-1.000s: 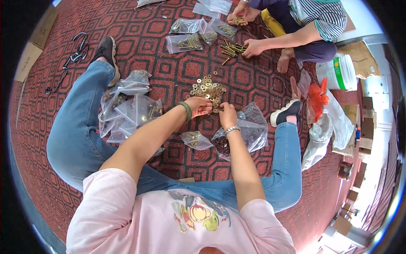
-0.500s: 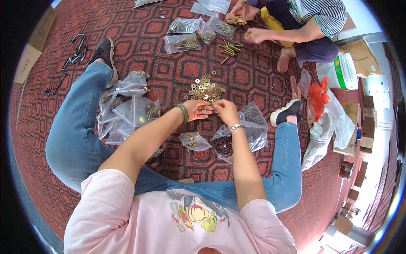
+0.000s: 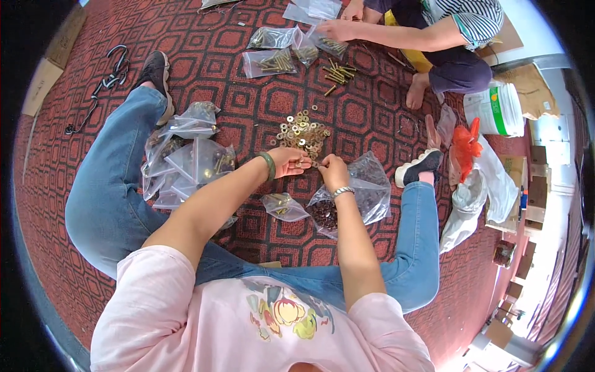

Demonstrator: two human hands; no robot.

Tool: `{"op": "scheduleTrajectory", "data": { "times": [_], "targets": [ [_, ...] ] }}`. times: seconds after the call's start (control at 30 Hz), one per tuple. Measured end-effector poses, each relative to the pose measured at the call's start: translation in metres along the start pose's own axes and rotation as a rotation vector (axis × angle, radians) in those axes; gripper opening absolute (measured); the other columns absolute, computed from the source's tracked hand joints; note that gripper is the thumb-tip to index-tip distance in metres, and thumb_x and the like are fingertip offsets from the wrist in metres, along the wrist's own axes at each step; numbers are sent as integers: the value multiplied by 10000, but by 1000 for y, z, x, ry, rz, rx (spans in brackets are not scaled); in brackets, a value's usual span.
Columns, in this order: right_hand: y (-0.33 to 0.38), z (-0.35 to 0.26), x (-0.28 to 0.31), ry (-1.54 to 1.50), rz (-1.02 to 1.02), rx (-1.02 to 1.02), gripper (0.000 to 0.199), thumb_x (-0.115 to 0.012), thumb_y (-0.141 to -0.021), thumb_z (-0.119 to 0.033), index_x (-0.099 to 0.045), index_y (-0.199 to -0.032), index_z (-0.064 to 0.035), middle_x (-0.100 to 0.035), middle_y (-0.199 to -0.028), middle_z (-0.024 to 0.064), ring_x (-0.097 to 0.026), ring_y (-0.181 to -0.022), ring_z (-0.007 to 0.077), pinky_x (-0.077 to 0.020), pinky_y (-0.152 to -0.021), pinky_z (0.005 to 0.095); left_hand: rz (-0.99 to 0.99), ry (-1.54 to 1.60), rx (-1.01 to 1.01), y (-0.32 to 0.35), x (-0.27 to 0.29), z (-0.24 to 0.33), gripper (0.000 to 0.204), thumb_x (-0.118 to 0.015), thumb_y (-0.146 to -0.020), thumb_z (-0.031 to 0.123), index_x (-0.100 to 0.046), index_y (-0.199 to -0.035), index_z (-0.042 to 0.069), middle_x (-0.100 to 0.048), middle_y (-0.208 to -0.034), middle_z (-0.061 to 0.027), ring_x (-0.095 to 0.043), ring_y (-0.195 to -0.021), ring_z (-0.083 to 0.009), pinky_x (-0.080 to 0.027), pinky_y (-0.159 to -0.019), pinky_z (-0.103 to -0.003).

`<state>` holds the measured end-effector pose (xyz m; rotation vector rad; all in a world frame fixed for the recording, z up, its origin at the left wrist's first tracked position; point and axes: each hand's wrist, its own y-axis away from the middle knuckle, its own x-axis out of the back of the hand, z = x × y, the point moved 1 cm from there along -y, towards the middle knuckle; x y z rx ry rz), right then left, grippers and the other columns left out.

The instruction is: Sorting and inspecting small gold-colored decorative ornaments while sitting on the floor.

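Seated on the red patterned carpet [image 3: 248, 111], legs spread, jeans either side of the work.

Closest to me: a clear bag of dark small parts [image 3: 347, 204] lies just under my right wrist, mouth open toward the pile. Beside it, a smaller clear bag [image 3: 282, 206] with a few brass pieces.

My left hand [image 3: 288, 162] is palm up, cupped, fingers loosely spread, a few washers resting in it. My right hand [image 3: 333, 172] is pinched together at the fingertips, right against the left palm's edge; whether a washer sits in the pinch I cannot tell, too small.

Just beyond both hands: the loose pile of brass washers [image 3: 302, 131], scattered flat on the carpet, touching nothing else.

To my left, by the knee: a heap of clear zip bags [image 3: 189, 158], some with fasteners inside.

Judgement on doing this well: keep the left palm level and low over the carpet so nothing rolls off; pick one washer at a time from the pile's near edge instead of raking; keep the dark parts' bag clear of the brass so the kinds stay apart.

Farther off: loose brass bolts [image 3: 338, 71] and bagged bolts [image 3: 273, 59]; another person's hand [image 3: 331, 30] reaches among them. A white bucket [image 3: 496, 111] stands at far right.
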<state>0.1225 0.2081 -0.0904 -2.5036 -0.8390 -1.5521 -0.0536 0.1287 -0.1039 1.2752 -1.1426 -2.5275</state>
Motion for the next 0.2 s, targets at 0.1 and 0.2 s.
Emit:
{"op": "scheduleTrajectory", "data": {
  "times": [0.1, 0.2],
  "targets": [
    [-3, -2, 5, -95, -80, -89, 147, -605, -753, -85, -603, -892, -38, -627, -752, 83, -582, -645, 253, -479, -631, 310, -8, -45, -16, 1, -1, 0, 251, -501, -901, 152, -508, -1125, 38, -633, -1008, -94, -625, -940, -207, -513, -810, -303],
    [-13, -27, 16, -680, -336, -319, 112, -605, -813, -153, -613, -911, -98, -612, -1004, 134, -611, -820, 248, -499, -767, 366, -58, 1, -24, -1, 3, -1, 222, -534, -873, 136, -529, -1071, 37, -638, -993, -99, -642, -908, -214, -526, -743, -293]
  ]
}}
